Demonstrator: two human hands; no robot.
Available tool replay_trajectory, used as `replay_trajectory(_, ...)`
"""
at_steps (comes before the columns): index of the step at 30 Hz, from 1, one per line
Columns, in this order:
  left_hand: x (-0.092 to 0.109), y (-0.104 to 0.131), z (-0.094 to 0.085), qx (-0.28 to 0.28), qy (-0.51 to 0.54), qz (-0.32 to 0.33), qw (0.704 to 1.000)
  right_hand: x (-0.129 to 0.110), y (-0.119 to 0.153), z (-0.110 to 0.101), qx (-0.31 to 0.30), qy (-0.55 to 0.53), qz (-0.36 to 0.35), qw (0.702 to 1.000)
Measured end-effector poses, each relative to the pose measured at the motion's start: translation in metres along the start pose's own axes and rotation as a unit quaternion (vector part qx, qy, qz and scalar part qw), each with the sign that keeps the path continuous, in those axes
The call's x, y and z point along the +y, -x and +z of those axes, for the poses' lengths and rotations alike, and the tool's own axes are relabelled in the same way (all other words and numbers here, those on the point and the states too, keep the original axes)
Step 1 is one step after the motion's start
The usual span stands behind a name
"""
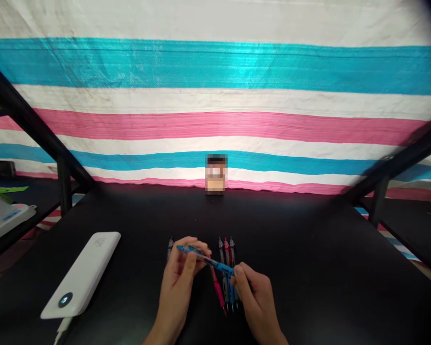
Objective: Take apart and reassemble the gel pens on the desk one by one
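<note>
Two hands reach in over the bench [301, 230], left hand [179, 282] palm-up, right hand [256, 299] angled inward; both pinch the blue pen [206, 260] between fingers, above other pens [227, 282].

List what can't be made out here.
Head view:
- Clear pen: lower part behind the left hand.
- Pen bunch: crossed by the held blue pen.
- Small upright object: pixelated.
- White device: cut off by left edge.
- White power bank: markings too small.
- Cable: cut by bottom edge.

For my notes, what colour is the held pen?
The pen is mostly bright blue, best in head view.
</note>
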State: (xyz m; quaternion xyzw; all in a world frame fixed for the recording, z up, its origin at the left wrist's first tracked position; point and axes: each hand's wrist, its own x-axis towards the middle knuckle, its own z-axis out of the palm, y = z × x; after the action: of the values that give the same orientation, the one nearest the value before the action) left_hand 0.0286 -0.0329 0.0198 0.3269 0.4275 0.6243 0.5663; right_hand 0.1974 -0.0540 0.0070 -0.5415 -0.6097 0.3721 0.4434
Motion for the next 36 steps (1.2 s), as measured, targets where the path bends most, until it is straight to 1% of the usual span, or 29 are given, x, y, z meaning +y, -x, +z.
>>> replay_trajectory(2, 0.000, 0.003, 0.005, -0.001, 0.009, -0.018, 1.000, 0.000, -0.001, 0.001, 0.014, 0.014, -0.019, 1.000)
replay_trajectory(5, 0.003, 0.001, 0.003, 0.025, 0.011, -0.009, 1.000, -0.003, 0.000, -0.002, 0.020, 0.007, -0.032, 0.999)
replay_trajectory(7, 0.007, -0.002, -0.003, 0.043, 0.009, 0.010, 0.999, -0.007, 0.001, -0.006, 0.042, -0.003, -0.026, 0.999)
replay_trajectory(9, 0.010, -0.006, -0.010, 0.046, -0.004, 0.026, 0.999, -0.009, 0.002, -0.009, 0.083, -0.006, -0.016, 0.996)
replay_trajectory(11, 0.011, -0.008, -0.017, 0.037, -0.027, 0.029, 0.999, -0.009, 0.003, -0.010, 0.120, -0.004, -0.013, 0.993)
replay_trajectory(13, 0.012, -0.009, -0.021, 0.024, -0.042, 0.024, 0.999, -0.008, 0.003, -0.010, 0.132, 0.002, -0.020, 0.991)
replay_trajectory(23, 0.011, -0.011, -0.026, -0.019, -0.027, 0.012, 0.999, -0.002, 0.001, -0.013, 0.127, 0.039, -0.043, 0.990)
replay_trajectory(29, 0.016, -0.014, -0.025, -0.035, -0.029, 0.011, 0.999, 0.000, 0.001, -0.013, 0.140, 0.049, -0.061, 0.987)
replay_trajectory(32, 0.020, -0.017, -0.026, -0.048, -0.040, 0.016, 0.998, -0.001, 0.002, -0.012, 0.136, 0.049, -0.060, 0.988)
replay_trajectory(36, 0.022, -0.020, -0.029, -0.052, -0.041, 0.008, 0.998, -0.001, 0.002, -0.013, 0.134, 0.047, -0.056, 0.988)
